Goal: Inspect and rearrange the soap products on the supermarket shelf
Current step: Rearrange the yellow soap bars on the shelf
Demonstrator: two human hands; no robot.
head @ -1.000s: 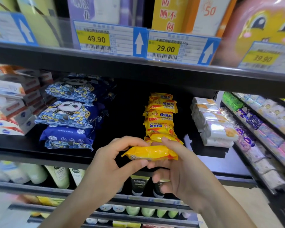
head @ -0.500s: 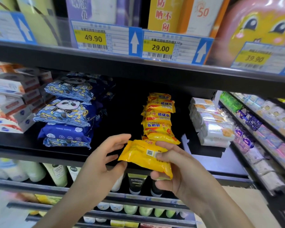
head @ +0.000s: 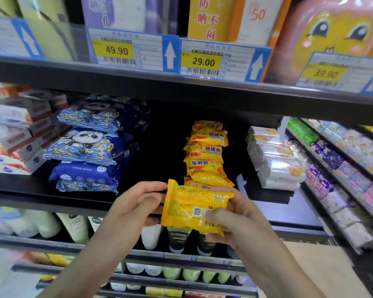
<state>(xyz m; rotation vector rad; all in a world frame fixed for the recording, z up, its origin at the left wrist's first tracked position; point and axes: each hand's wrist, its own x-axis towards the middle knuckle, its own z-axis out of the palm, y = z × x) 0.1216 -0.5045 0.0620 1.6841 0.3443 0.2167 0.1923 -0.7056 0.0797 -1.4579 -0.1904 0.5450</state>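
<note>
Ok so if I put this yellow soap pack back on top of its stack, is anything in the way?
Nothing visible blocks it. Both hands hold the yellow soap pack just in front of the yellow soap stack. The stack's top sits close under the upper shelf, so the gap looks tight.

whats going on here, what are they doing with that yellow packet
A person stands at a supermarket shelf and holds one yellow soap packet in front of it with both hands. The left hand pinches its left edge, and the right hand grips its right side. The packet's back, with small print and a QR code, faces the camera, so it looks like an inspection. Behind it stands the stack of matching yellow soaps, with blue panda packs to the left.
</note>
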